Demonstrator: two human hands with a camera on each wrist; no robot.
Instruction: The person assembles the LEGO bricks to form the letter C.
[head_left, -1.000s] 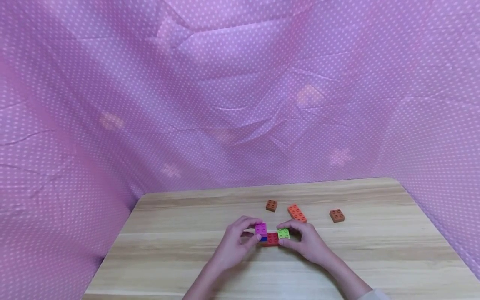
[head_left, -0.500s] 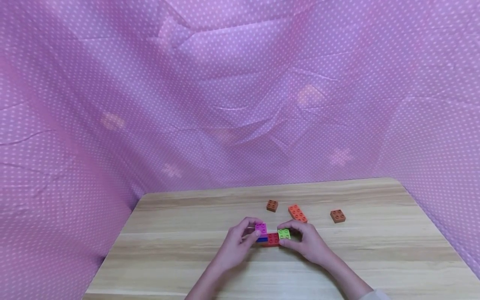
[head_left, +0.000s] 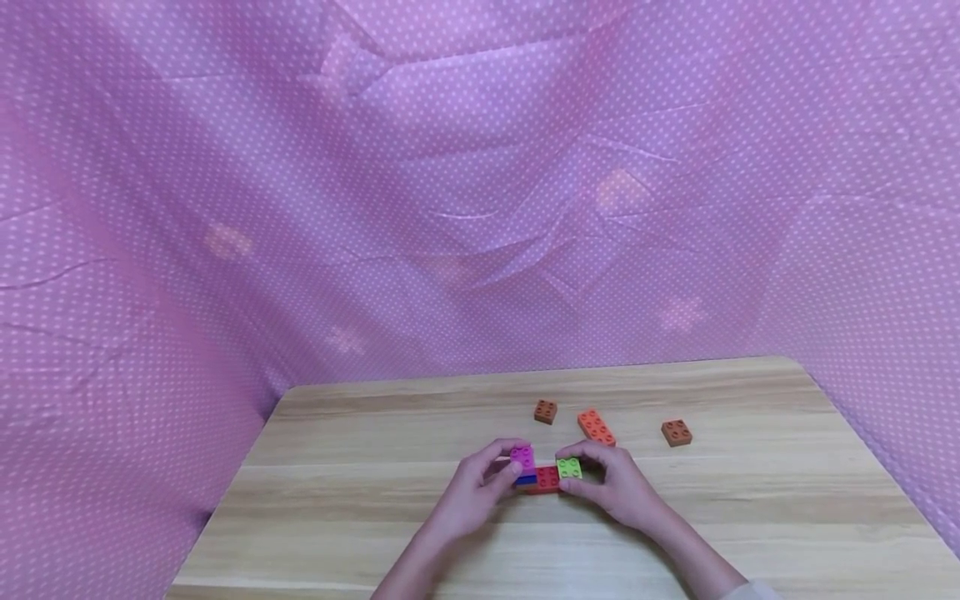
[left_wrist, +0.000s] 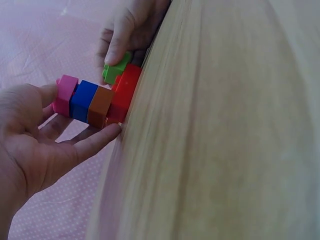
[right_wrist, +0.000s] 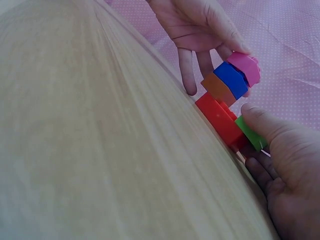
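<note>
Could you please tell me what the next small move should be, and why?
I'd probably have the left hand press the pink brick straight down: in the wrist views a dark gap seems to show between it and the blue brick below, so it may not be fully seated. The right hand grips the green brick, which may add steadiness.

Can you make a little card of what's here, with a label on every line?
Left hand: pinches pink brick
Below it: blue brick, then brown brick
Bottom: red brick, on the table
Right hand: pinches green brick at red brick's right end
Lying farther back: orange brick, left loose brown brick, right loose brown brick
Stack snapped onto red: unclear
Backdrop: dotted pink cloth
</note>
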